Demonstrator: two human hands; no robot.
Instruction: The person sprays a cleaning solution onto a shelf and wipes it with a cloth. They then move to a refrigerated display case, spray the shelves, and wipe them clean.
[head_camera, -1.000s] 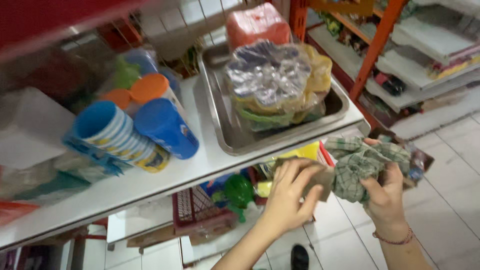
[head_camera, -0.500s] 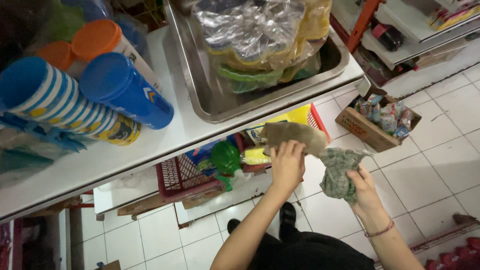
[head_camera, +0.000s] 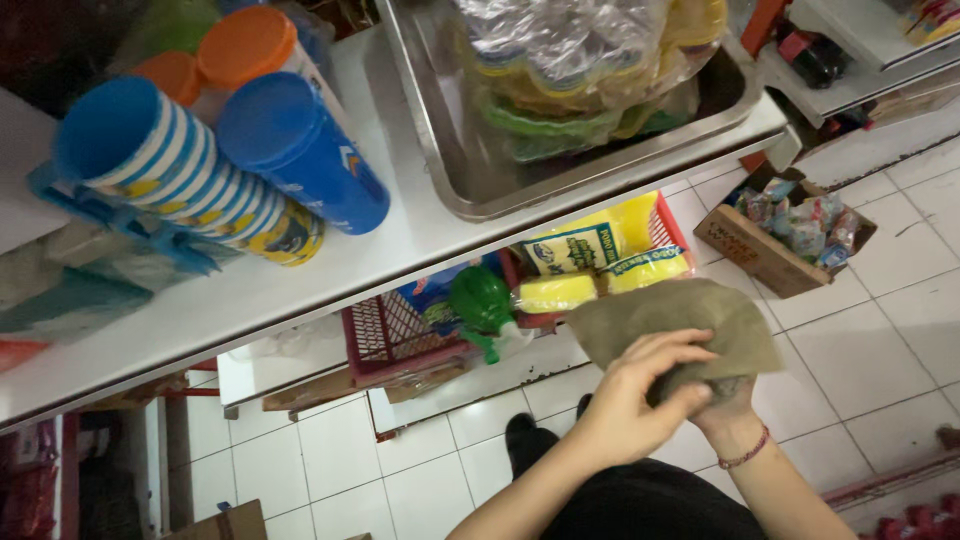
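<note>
Below the white shelf, both hands grip a brownish cloth: left hand closed over it, right hand underneath, mostly hidden.

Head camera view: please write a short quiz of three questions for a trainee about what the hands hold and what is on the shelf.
1. True or false: the left hand and the right hand both grip the olive-brown cloth.
2. What does the metal tray on the white shelf hold? A) clear bags of coloured things B) bottles C) nothing
3. Fill in: the red basket stands ___ the shelf.

Key: 1 true; 2 A; 3 below.
</note>
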